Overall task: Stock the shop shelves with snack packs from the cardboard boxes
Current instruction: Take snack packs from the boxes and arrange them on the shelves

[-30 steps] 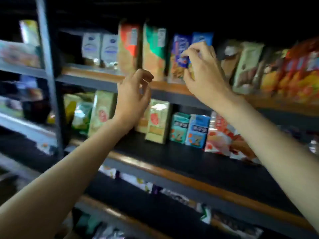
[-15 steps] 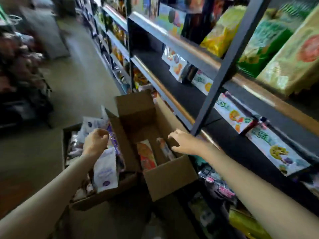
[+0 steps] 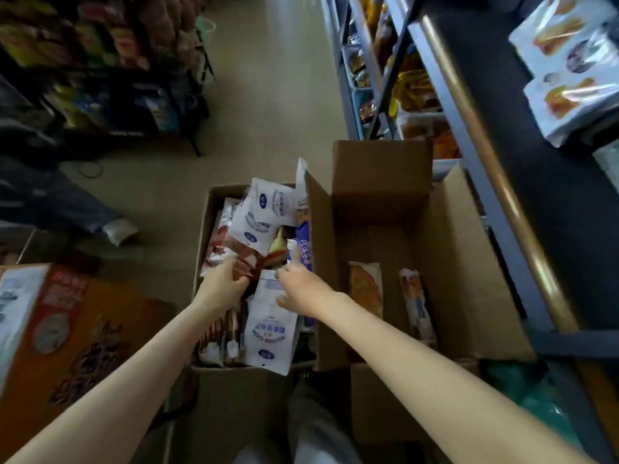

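Observation:
Two open cardboard boxes stand on the floor below me. The left box (image 3: 203, 226) is full of snack packs, white ones with blue print (image 3: 268, 324) and reddish-brown ones (image 3: 242, 259). My left hand (image 3: 221, 284) reaches in and curls its fingers round a reddish-brown pack. My right hand (image 3: 301, 289) lies beside it with its index finger stretched out, touching the top of a white pack. The right box (image 3: 469, 269) holds only two packs (image 3: 365, 289) standing at its bottom. The dark shop shelf (image 3: 495, 169) runs along the right.
An orange printed carton (image 3: 77, 333) stands at lower left. Another person's leg and white shoe (image 3: 117, 229) are on the floor to the left. Stocked racks (image 3: 100, 78) line the far side of the aisle. White packs (image 3: 569, 65) lie on the shelf at upper right.
My hands have left the upper shelf, where the right one held a blue pack. My view has dropped to the boxes, and the right hand has crossed from the right box into the left one.

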Demonstrator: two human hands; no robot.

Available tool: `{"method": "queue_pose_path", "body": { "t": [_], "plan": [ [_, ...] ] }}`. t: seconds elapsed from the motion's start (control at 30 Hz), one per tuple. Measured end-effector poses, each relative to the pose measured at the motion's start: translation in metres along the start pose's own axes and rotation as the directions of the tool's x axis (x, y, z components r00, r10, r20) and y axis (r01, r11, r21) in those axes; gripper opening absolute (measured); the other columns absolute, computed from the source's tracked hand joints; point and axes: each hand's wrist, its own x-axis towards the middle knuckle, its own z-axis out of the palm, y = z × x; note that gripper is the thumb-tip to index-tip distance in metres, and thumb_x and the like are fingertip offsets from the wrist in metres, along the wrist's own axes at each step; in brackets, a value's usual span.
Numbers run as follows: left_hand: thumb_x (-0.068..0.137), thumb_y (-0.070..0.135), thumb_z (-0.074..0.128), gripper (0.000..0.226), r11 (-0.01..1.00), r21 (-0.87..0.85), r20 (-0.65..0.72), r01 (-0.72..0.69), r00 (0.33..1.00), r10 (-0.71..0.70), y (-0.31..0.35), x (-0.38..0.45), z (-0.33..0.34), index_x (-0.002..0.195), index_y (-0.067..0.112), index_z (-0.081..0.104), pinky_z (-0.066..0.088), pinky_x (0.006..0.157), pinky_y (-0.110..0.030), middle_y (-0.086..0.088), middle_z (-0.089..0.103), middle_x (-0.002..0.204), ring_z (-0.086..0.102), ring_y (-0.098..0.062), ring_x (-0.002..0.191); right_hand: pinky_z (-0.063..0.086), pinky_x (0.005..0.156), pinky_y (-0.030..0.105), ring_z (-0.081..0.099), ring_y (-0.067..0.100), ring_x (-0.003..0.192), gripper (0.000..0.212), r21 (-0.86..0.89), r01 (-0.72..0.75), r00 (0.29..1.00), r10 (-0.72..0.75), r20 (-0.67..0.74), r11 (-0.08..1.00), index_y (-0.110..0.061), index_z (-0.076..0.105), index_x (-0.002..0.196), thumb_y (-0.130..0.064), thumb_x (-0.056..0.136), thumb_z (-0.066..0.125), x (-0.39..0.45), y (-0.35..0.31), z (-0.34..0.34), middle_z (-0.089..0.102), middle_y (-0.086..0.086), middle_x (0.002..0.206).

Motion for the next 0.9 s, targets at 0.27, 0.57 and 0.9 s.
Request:
{"method": "queue_pose_path", "body": {
  "t": [0.27,0.57,0.9],
  "plan": [
    [0.091,0.012,0.05,0.023,0.984,0.016,0.078,0.175,0.981,-0.176,-0.058,0.001,0.008,0.112,0.009,0.058,0.049,0.083,-0.031,-0.006,0.061,0.108,0.058,-0.022,0.1,0.022,0.109,0.045,0.032,0.04,0.13,0.077,-0.464,-0.059,0.98,0.139,0.141,0.884,0.0,0.019,0.143,-0.025,0.085,0.062,0.085,0.007,0.045,0.034,0.025,0.14],
    [0.092,0.012,0.048,0.023,0.991,-0.013,0.096,0.132,0.987,-0.13,-0.07,0.01,0.003,0.113,0.01,0.058,0.046,0.08,-0.028,-0.005,0.06,0.11,0.056,-0.02,0.102,0.044,0.087,0.036,0.055,0.034,0.109,0.024,-0.185,-0.229,0.966,0.199,-0.165,0.956,-0.003,0.058,0.113,-0.001,0.091,0.048,0.078,-0.002,0.032,0.058,0.017,0.116],
    [0.09,0.056,0.039,0.053,0.617,-0.598,0.622,0.512,0.782,-0.045,0.035,-0.007,-0.09,0.095,0.006,0.058,0.042,0.07,-0.031,-0.009,0.065,0.094,0.057,-0.02,0.08,0.03,0.085,0.031,0.058,0.026,0.099,0.009,-0.102,-0.113,0.711,0.008,-0.703,0.988,-0.011,0.067,0.084,-0.006,0.083,0.059,-0.058,-0.085,-0.123,0.066,0.005,0.096]
  ]
}}
